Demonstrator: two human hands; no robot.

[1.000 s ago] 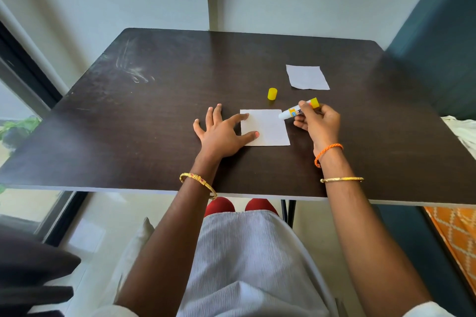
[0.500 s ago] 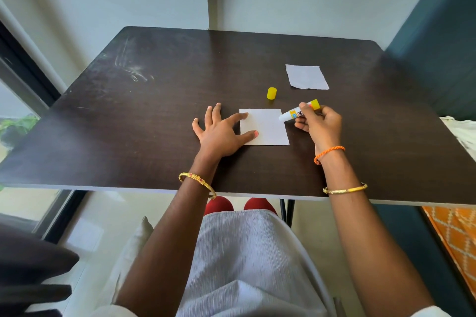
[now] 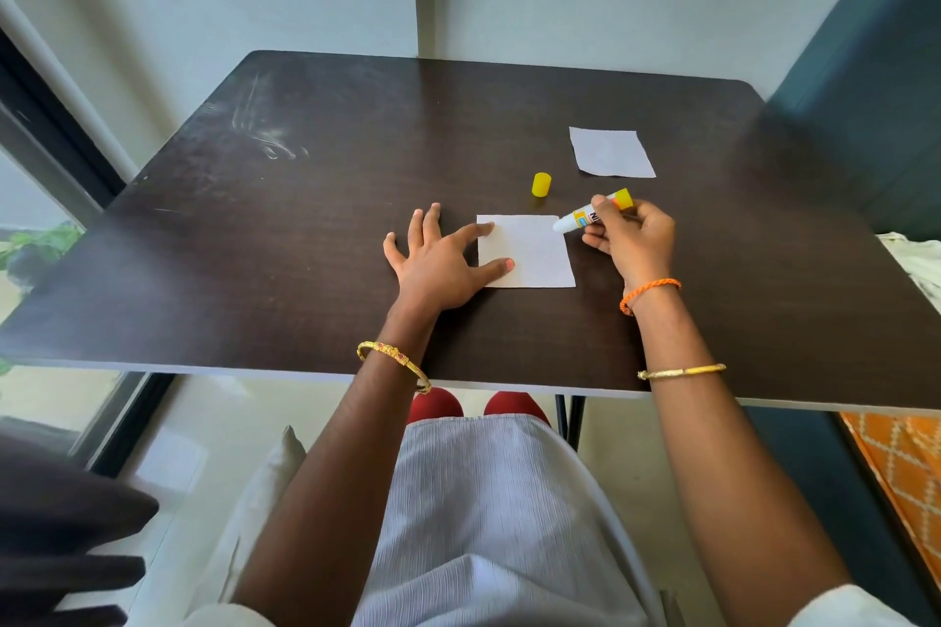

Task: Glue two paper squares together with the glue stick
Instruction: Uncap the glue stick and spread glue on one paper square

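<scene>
A white paper square [image 3: 532, 252] lies flat on the dark table [image 3: 305, 244]. My left hand [image 3: 438, 265] rests spread on the table, its thumb and forefinger pressing the square's left edge. My right hand [image 3: 631, 239] grips an uncapped glue stick [image 3: 585, 218], white with a yellow end, and its tip touches the square's upper right corner. The yellow cap [image 3: 541, 184] stands just beyond the square. A second paper square [image 3: 611, 152] lies farther back on the right.
A teal chair back [image 3: 865, 82] stands at the table's right side. A white wall runs behind the far edge. A window frame [image 3: 46, 127] is on the left. The table's near edge crosses above my lap.
My right hand has shifted slightly, keeping the glue tip at the square's upper right corner. My left hand stays on the paper.
</scene>
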